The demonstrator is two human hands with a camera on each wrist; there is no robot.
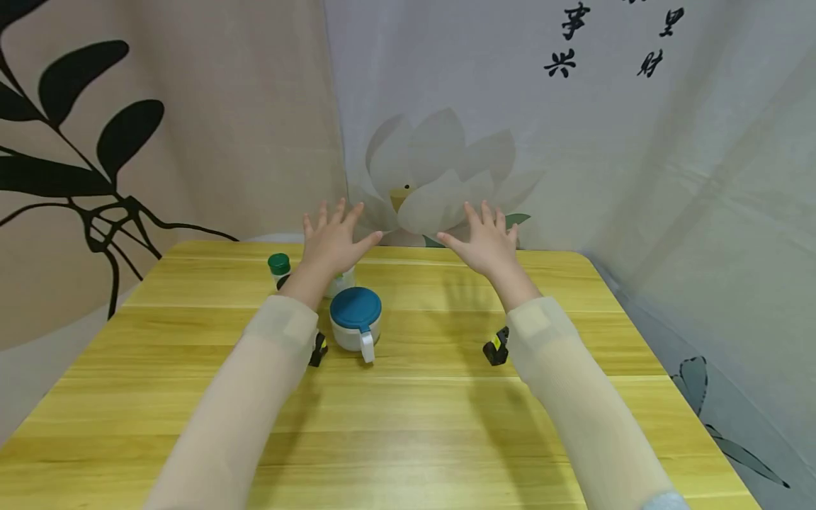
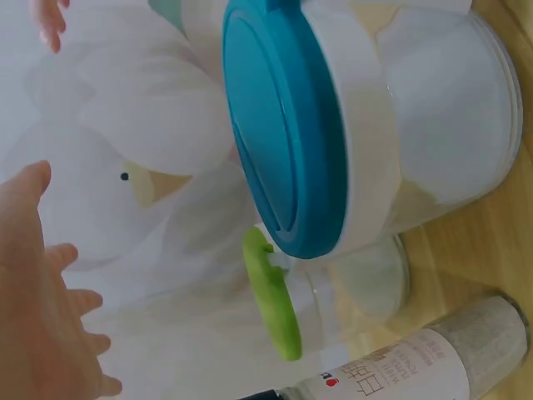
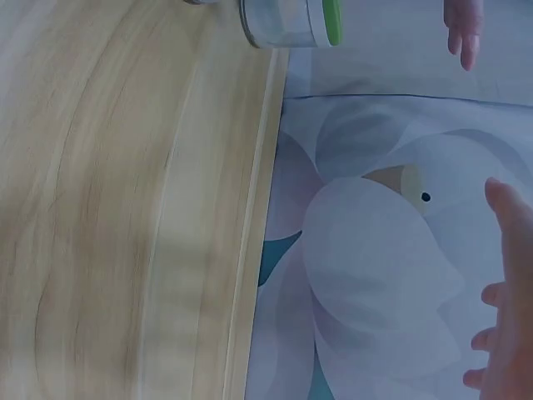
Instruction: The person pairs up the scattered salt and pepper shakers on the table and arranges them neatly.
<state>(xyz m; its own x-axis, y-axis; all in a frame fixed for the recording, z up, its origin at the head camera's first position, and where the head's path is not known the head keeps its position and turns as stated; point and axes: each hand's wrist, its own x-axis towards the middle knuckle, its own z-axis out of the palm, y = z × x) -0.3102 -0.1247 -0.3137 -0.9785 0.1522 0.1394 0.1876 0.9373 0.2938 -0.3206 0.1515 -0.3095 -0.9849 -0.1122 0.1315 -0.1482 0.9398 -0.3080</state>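
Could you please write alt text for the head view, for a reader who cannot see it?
A person's left hand and right hand, fingers spread and empty, are raised over a wooden table. A blue-lidded container stands beside the left sleeve, with a green-capped bottle farther back.

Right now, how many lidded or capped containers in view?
4: blue-lidded jar, frontmost; green-lidded jar, behind it; dark-capped bottle, left of both; green-capped bottle, behind that. The left sleeve may hide others.
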